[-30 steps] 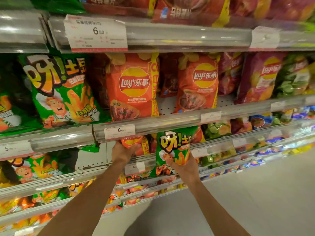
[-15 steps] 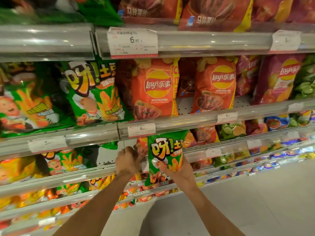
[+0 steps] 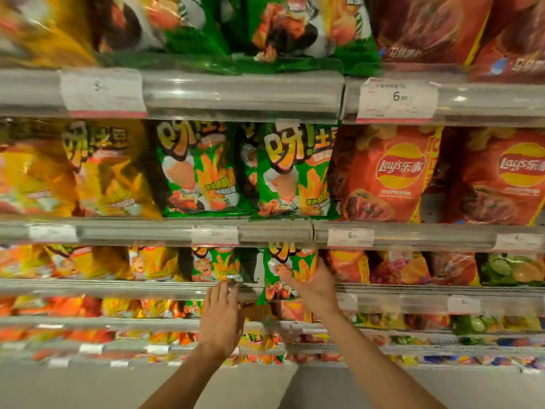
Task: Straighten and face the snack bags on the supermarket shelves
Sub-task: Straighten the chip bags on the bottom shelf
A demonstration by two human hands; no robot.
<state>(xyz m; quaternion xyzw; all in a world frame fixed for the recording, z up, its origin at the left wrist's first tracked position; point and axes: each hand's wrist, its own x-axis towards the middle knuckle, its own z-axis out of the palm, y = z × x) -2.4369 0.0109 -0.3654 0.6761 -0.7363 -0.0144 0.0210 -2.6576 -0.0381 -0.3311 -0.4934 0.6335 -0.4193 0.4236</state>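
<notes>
My right hand [image 3: 314, 286] grips a green snack bag [image 3: 287, 270] from its lower right side, holding it upright at the front of the third shelf. The bag's top is hidden behind the shelf rail [image 3: 274, 233] above. My left hand [image 3: 222, 314] reaches toward the shelf edge just left of it, fingers extended near the rail and holding nothing. Another green bag [image 3: 216, 265] stands on that shelf to the left.
Green bags [image 3: 295, 172] and red Lay's bags [image 3: 386, 175] fill the shelf above; yellow bags [image 3: 97, 172] stand at left. Price tags [image 3: 349, 237] line the rails. More bags fill the lower shelves, and grey floor [image 3: 265, 388] lies below.
The view has swung left and up. My right hand carried the green bag left along the shelf; my left hand let go of the orange bag and now reaches at the rail.
</notes>
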